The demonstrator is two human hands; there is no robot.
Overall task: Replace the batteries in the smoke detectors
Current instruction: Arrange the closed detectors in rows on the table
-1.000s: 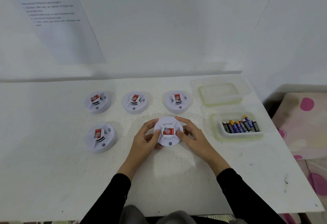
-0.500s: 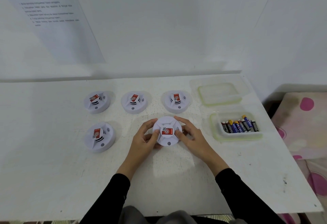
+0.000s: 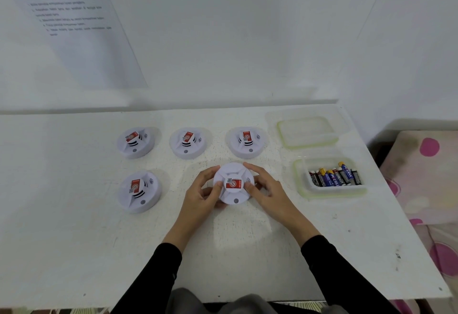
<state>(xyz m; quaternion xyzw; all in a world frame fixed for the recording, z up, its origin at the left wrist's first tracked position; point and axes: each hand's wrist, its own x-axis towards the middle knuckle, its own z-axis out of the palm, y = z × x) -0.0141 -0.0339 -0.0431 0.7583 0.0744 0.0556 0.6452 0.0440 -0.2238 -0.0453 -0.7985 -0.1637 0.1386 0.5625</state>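
A round white smoke detector (image 3: 233,191) with a red label sits at the table's centre, face up. My left hand (image 3: 202,196) grips its left side, thumb on top beside the label. My right hand (image 3: 266,193) holds its right side, thumb also on top. Three more detectors stand in a back row: the left one (image 3: 135,143), the middle one (image 3: 187,143) and the right one (image 3: 245,143). Another detector (image 3: 139,191) lies front left. A clear tub (image 3: 303,186) at the right holds several batteries (image 3: 334,177).
A clear plastic lid (image 3: 307,132) lies behind the battery tub near the wall. A printed sheet (image 3: 74,28) hangs on the wall at the upper left. A spotted pink cloth (image 3: 426,177) lies beyond the white table's (image 3: 74,251) right edge.
Both hands have stayed on the centre detector; they and the detector have shifted only slightly. Nothing else on the table has moved.
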